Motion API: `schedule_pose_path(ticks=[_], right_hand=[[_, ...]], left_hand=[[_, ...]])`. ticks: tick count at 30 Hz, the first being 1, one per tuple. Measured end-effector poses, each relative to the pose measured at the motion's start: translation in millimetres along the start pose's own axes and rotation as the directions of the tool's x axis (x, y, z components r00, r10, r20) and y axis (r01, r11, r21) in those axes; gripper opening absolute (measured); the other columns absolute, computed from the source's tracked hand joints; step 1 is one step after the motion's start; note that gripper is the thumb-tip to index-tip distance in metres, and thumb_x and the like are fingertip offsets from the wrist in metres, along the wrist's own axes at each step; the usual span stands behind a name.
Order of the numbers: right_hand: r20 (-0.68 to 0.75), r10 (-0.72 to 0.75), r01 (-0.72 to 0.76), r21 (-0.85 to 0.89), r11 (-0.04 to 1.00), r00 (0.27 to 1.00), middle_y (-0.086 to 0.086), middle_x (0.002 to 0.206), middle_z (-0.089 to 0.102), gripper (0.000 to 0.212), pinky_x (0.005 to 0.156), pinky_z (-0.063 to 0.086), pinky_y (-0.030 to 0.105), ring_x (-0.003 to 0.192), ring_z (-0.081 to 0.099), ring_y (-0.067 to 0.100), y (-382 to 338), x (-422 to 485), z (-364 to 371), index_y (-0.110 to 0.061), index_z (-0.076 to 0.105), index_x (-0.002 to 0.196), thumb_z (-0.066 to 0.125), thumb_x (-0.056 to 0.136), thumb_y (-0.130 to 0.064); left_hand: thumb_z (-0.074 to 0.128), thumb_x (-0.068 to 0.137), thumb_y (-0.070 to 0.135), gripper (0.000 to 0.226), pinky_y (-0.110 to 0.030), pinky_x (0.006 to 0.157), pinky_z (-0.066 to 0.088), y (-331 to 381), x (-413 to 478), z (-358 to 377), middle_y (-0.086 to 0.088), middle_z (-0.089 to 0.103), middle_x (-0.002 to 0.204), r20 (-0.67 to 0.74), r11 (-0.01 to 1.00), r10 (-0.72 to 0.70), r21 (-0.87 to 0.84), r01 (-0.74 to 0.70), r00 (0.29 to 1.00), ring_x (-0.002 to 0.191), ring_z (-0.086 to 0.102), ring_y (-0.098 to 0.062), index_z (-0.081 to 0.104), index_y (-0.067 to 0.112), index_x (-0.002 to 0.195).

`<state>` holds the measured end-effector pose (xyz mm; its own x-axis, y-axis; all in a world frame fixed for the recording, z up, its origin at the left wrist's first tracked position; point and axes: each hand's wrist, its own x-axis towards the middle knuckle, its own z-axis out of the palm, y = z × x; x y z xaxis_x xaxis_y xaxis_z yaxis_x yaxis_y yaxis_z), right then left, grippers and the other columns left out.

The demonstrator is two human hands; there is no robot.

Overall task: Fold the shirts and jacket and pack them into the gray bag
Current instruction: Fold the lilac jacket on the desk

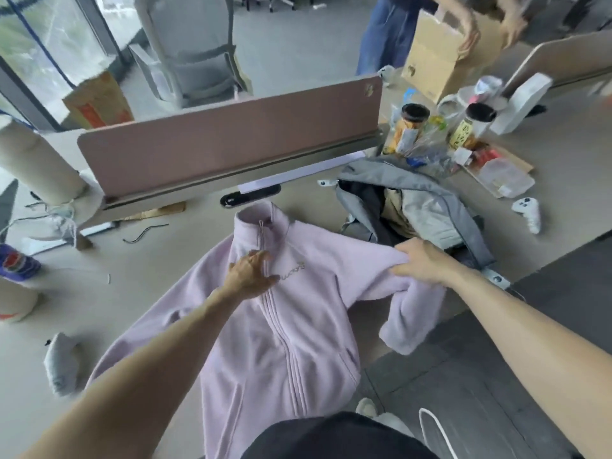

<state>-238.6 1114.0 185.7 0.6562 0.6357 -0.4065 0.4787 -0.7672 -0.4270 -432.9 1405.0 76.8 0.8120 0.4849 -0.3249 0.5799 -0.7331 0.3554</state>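
Observation:
A lilac fleece jacket [298, 329] lies front up on the beige table, zipped, collar pointing away from me. My left hand [250, 271] presses flat on its chest beside the zipper. My right hand [422, 261] grips the jacket's right shoulder, and that sleeve hangs over the table's right edge. The gray bag [427, 207] sits open just behind the right shoulder, with dark and tan fabric showing inside.
A pink desk divider [231, 137] runs along the back. Snack jars [410, 127] and packets crowd the back right, with a white controller [528, 212] near them. A gray sock [61, 362] lies at the left. Another person handles a cardboard box [440, 58] beyond.

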Motion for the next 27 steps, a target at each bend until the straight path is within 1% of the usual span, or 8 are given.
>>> schedule_pose_path(ticks=[3, 9, 11, 14, 19, 21, 23, 27], right_hand=[[-0.085, 0.054, -0.057, -0.04, 0.998, 0.995, 0.0, 0.063, 0.04, 0.03, 0.053, 0.026, 0.029, 0.061, 0.036, 0.015, -9.2, -11.8, -6.2, -0.011, 0.039, 0.063, 0.063, 0.081, -0.015], [-0.198, 0.17, -0.199, -0.137, 0.97, 0.965, 0.0, 0.067, 0.045, 0.029, 0.049, 0.022, 0.026, 0.07, 0.043, 0.02, -12.2, -17.5, 11.1, -0.018, 0.04, 0.063, 0.062, 0.081, -0.017], [-0.216, 0.191, -0.227, -0.158, 0.961, 0.958, -0.001, 0.068, 0.046, 0.024, 0.049, 0.021, 0.024, 0.074, 0.041, 0.019, -11.1, -17.6, 19.3, -0.019, 0.044, 0.067, 0.062, 0.082, -0.018], [-0.212, 0.219, -0.241, -0.083, 0.967, 0.952, 0.005, 0.068, 0.05, 0.02, 0.056, 0.031, 0.031, 0.071, 0.048, 0.025, -4.3, -15.6, 27.5, -0.011, 0.047, 0.068, 0.063, 0.08, -0.015], [-0.25, 0.256, -0.284, -0.082, 0.955, 0.934, -0.001, 0.064, 0.043, 0.038, 0.057, 0.034, 0.034, 0.067, 0.047, 0.024, -3.6, -16.2, 28.7, -0.02, 0.035, 0.059, 0.066, 0.08, -0.023], [-0.258, 0.274, -0.307, -0.096, 0.947, 0.926, -0.001, 0.065, 0.045, 0.038, 0.057, 0.034, 0.033, 0.069, 0.049, 0.024, -5.5, -15.1, 25.8, -0.019, 0.036, 0.06, 0.066, 0.082, -0.027], [-0.266, 0.291, -0.329, -0.112, 0.938, 0.919, 0.001, 0.068, 0.048, 0.036, 0.057, 0.034, 0.032, 0.07, 0.052, 0.025, -6.5, -13.2, 22.0, -0.016, 0.039, 0.062, 0.065, 0.082, -0.031], [-0.238, 0.272, -0.311, -0.143, 0.94, 0.932, 0.002, 0.068, 0.046, 0.038, 0.054, 0.031, 0.03, 0.071, 0.049, 0.025, -9.7, -11.2, 9.8, -0.014, 0.041, 0.063, 0.068, 0.08, -0.036]], left_hand=[[0.062, 0.09, 0.05, 0.069, -0.044, 0.113, 0.024, 1.5, 35.2, -19.1, 0.002, 0.033, 0.16, 0.029, 0.993, 0.058, 0.106, -0.061, 0.998, 0.145, 0.031, -0.021, 0.036, 0.027, 0.15], [0.06, 0.085, 0.053, 0.069, -0.052, 0.11, 0.032, -9.1, 95.8, -25.9, 0.006, 0.039, 0.153, 0.098, 0.966, 0.166, 0.183, -0.182, 0.981, 0.143, 0.033, -0.02, 0.039, 0.031, 0.147], [0.059, 0.086, 0.054, 0.07, -0.052, 0.115, 0.026, -11.8, 112.3, -25.0, 0.005, 0.038, 0.152, 0.1, 0.957, 0.144, 0.237, -0.164, 0.984, 0.144, 0.031, -0.019, 0.038, 0.029, 0.148], [0.054, 0.087, 0.062, 0.076, -0.053, 0.117, 0.018, -17.2, 132.1, -24.5, 0.003, 0.036, 0.156, 0.109, 0.96, 0.081, 0.259, -0.107, 0.991, 0.145, 0.032, -0.019, 0.031, 0.029, 0.151], [0.058, 0.085, 0.063, 0.089, -0.053, 0.114, 0.02, -30.3, 144.9, -25.9, -0.003, 0.046, 0.151, 0.224, 0.969, -0.043, 0.248, -0.015, 0.974, 0.141, 0.041, -0.029, 0.016, 0.03, 0.157], [0.063, 0.083, 0.06, 0.083, -0.054, 0.114, 0.017, -35.9, 144.6, -30.4, 0.001, 0.05, 0.148, 0.225, 0.972, -0.058, 0.233, 0.004, 0.973, 0.139, 0.043, -0.027, 0.032, 0.027, 0.152], [0.066, 0.083, 0.056, 0.067, -0.052, 0.11, 0.022, -38.9, 144.5, -38.1, 0.001, 0.058, 0.134, 0.231, 0.968, -0.056, 0.251, -0.004, 0.971, 0.13, 0.05, -0.025, 0.049, 0.026, 0.14], [0.061, 0.09, 0.039, 0.039, -0.051, 0.106, 0.031, -47.7, 150.6, -56.1, -0.001, 0.056, 0.103, 0.188, 0.939, -0.039, 0.344, -0.029, 0.981, 0.099, 0.054, -0.022, 0.059, 0.022, 0.126]])
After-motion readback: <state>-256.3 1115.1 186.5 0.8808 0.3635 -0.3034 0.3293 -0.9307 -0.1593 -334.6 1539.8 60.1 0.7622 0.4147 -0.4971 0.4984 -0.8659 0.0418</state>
